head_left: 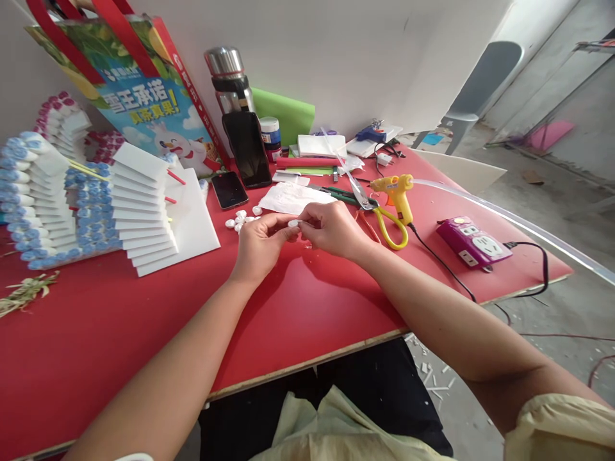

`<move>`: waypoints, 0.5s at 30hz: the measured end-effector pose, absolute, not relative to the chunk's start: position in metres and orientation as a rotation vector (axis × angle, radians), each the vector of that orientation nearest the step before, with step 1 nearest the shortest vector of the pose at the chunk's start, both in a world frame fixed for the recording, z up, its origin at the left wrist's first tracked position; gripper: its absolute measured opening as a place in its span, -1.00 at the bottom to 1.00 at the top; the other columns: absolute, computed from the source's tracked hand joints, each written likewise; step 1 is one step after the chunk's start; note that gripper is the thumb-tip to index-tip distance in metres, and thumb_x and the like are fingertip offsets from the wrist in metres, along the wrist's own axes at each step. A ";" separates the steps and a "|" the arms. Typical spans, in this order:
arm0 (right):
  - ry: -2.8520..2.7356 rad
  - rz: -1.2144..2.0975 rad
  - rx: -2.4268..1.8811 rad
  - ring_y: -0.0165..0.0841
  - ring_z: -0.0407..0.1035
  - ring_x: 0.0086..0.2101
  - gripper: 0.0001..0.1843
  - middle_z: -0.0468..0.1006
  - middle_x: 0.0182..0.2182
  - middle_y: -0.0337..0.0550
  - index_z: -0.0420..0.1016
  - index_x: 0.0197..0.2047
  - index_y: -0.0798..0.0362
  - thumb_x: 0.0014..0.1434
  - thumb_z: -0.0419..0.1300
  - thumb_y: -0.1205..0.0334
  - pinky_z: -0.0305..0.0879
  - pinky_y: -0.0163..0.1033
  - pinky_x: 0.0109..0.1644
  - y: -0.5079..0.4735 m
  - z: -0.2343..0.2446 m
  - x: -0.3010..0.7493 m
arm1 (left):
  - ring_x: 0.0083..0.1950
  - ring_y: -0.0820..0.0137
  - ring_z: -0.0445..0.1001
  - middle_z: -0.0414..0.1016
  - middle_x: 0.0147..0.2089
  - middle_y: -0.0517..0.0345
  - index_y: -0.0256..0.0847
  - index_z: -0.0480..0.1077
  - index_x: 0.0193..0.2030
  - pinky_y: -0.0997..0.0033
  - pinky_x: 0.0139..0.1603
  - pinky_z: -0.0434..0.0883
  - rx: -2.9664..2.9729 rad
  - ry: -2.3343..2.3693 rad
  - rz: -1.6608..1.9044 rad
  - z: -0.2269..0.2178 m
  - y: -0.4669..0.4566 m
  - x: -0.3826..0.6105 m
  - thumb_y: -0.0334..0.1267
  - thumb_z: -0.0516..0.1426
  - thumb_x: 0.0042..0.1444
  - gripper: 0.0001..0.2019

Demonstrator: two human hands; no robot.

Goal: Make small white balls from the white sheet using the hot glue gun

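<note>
Pile [243, 219]: white bits left of my hands; my wrist could scatter them.
Left hand [262, 246]: pinches one bit [293, 223] above the table [144, 307].
Right hand [331, 230]: pinches it too; tiny, may slip.
Glue gun [396, 192]: near; tip may burn me.

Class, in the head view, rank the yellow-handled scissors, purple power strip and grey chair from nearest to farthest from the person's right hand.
From the right hand, which pinches a small white piece with the left hand:
1. yellow-handled scissors, just to its right.
2. purple power strip, farther right.
3. grey chair, beyond the table.
</note>
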State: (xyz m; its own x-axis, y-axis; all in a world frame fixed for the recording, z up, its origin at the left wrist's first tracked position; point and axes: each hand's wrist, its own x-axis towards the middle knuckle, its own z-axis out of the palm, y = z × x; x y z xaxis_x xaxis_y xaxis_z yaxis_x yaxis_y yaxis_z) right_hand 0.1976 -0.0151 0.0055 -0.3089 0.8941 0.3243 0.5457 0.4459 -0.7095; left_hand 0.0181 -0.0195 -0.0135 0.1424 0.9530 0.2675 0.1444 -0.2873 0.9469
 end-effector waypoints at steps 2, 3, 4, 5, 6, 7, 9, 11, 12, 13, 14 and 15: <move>-1.982 0.684 -1.181 -0.43 0.37 -0.50 -0.86 0.55 -0.51 -0.22 0.54 -0.38 0.10 0.18 0.17 0.34 0.13 -0.33 -0.41 -0.015 0.005 0.197 | -0.31 0.34 0.56 0.64 -0.35 0.08 -0.21 0.67 -0.15 0.33 -0.17 0.52 1.606 1.101 1.271 -0.014 -0.021 0.020 -0.02 0.38 0.05 -0.67; -1.978 0.712 -1.171 -0.43 0.39 -0.50 -0.86 0.56 -0.50 -0.21 0.54 -0.37 0.10 0.19 0.17 0.34 0.15 -0.34 -0.41 -0.015 0.004 0.197 | -0.31 0.34 0.56 0.63 -0.36 0.09 -0.21 0.66 -0.16 0.34 -0.17 0.52 1.594 1.101 1.285 -0.014 -0.021 0.021 -0.03 0.38 0.05 -0.68; -1.971 0.738 -1.163 -0.43 0.40 -0.51 -0.87 0.56 -0.50 -0.21 0.54 -0.36 0.10 0.19 0.18 0.34 0.18 -0.34 -0.41 -0.015 0.004 0.197 | -0.32 0.34 0.57 0.64 -0.35 0.09 -0.21 0.66 -0.17 0.34 -0.18 0.52 1.578 1.096 1.294 -0.014 -0.021 0.021 -0.05 0.39 0.04 -0.69; -1.958 0.769 -1.156 -0.43 0.41 -0.51 -0.88 0.57 -0.50 -0.21 0.55 -0.35 0.10 0.20 0.19 0.33 0.21 -0.34 -0.41 -0.016 0.004 0.197 | -0.32 0.34 0.57 0.64 -0.34 0.09 -0.21 0.66 -0.18 0.34 -0.18 0.52 1.555 1.087 1.305 -0.015 -0.020 0.022 -0.07 0.40 0.02 -0.70; -1.934 0.810 -1.145 -0.43 0.42 -0.52 -0.88 0.58 -0.49 -0.20 0.55 -0.34 0.10 0.21 0.20 0.31 0.23 -0.34 -0.41 -0.016 0.004 0.196 | -0.32 0.35 0.57 0.64 -0.34 0.10 -0.21 0.66 -0.19 0.34 -0.17 0.52 1.522 1.073 1.318 -0.015 -0.019 0.022 -0.09 0.42 0.00 -0.71; -1.895 0.867 -1.129 -0.43 0.43 -0.53 -0.88 0.60 -0.47 -0.19 0.54 -0.33 0.10 0.23 0.21 0.28 0.26 -0.34 -0.43 -0.016 0.005 0.196 | -0.31 0.35 0.57 0.64 -0.34 0.10 -0.21 0.65 -0.19 0.33 -0.16 0.52 1.476 1.053 1.329 -0.016 -0.018 0.021 -0.11 0.43 -0.02 -0.71; -1.774 1.024 -1.090 -0.42 0.45 -0.55 -0.78 0.63 -0.43 -0.16 0.52 -0.32 0.10 0.26 0.24 0.12 0.32 -0.34 -0.46 -0.016 0.008 0.196 | -0.29 0.35 0.58 0.64 -0.32 0.11 -0.22 0.64 -0.19 0.31 -0.12 0.53 1.338 0.981 1.326 -0.016 -0.015 0.020 -0.14 0.44 -0.04 -0.71; -1.605 1.169 -1.058 -0.41 0.44 -0.60 -0.60 0.64 -0.44 -0.12 0.49 -0.34 0.10 0.28 0.23 -0.11 0.34 -0.32 -0.52 -0.014 0.012 0.197 | -0.29 0.39 0.57 0.62 -0.31 0.12 -0.22 0.62 -0.19 0.35 -0.13 0.53 1.133 0.888 1.261 -0.014 -0.012 0.016 -0.18 0.46 -0.06 -0.70; -1.525 1.208 -1.048 -0.41 0.43 -0.62 -0.52 0.63 -0.46 -0.11 0.49 -0.35 0.10 0.27 0.22 -0.20 0.33 -0.31 -0.54 -0.013 0.014 0.197 | -0.31 0.43 0.55 0.61 -0.31 0.13 -0.22 0.61 -0.21 0.40 -0.16 0.53 1.019 0.841 1.209 -0.013 -0.011 0.015 -0.21 0.46 -0.07 -0.71; -1.461 1.224 -1.040 -0.42 0.40 -0.64 -0.46 0.61 -0.48 -0.11 0.48 -0.36 0.10 0.25 0.21 -0.27 0.32 -0.31 -0.56 -0.012 0.015 0.198 | -0.33 0.48 0.52 0.58 -0.32 0.14 -0.23 0.59 -0.24 0.47 -0.21 0.51 0.907 0.793 1.152 -0.012 -0.010 0.013 -0.23 0.47 -0.07 -0.73; -1.415 1.223 -1.028 -0.43 0.38 -0.66 -0.42 0.60 -0.50 -0.11 0.48 -0.36 0.11 0.23 0.20 -0.31 0.31 -0.31 -0.57 -0.011 0.016 0.199 | -0.35 0.52 0.48 0.55 -0.33 0.15 -0.25 0.57 -0.27 0.53 -0.27 0.49 0.801 0.741 1.097 -0.010 -0.010 0.011 -0.24 0.46 -0.06 -0.75; -1.389 1.216 -1.013 -0.45 0.36 -0.67 -0.41 0.59 -0.51 -0.11 0.49 -0.36 0.11 0.22 0.20 -0.33 0.30 -0.32 -0.57 -0.010 0.017 0.200 | -0.38 0.55 0.44 0.51 -0.34 0.15 -0.27 0.55 -0.29 0.58 -0.31 0.47 0.711 0.687 1.048 -0.008 -0.010 0.009 -0.24 0.45 -0.03 -0.77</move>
State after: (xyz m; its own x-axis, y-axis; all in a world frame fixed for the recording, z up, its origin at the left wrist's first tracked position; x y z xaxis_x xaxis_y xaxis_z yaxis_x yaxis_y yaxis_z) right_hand 0.1998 -0.0101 0.0166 -0.1605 0.9758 0.1483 -0.0180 0.1473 -0.9889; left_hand 0.0093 -0.0101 -0.0084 0.3416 0.9260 -0.1604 -0.5168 0.3277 0.7909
